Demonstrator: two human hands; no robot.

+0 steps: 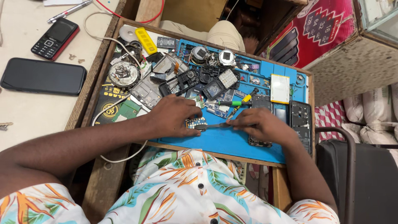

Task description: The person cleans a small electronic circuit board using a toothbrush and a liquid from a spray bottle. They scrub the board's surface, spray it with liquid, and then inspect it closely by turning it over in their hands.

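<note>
Blue silicone repair mat (232,143) on the wooden tabletop (103,182) carries both hands: the left hand (172,117) is pressed flat over a small multicoloured circuit board (195,122), pinning it with thumb and fingertips, while the right hand (259,124) is closed around a slim metal tool (215,125). That tool lies almost level, its long axis running left to right, its tip pointing left and touching the board's right edge. Farther back lie a green-handled screwdriver (232,103), black phone frames (182,81), a white-and-yellow flat battery (280,88) and, far left, a black smartphone (43,76).
</note>
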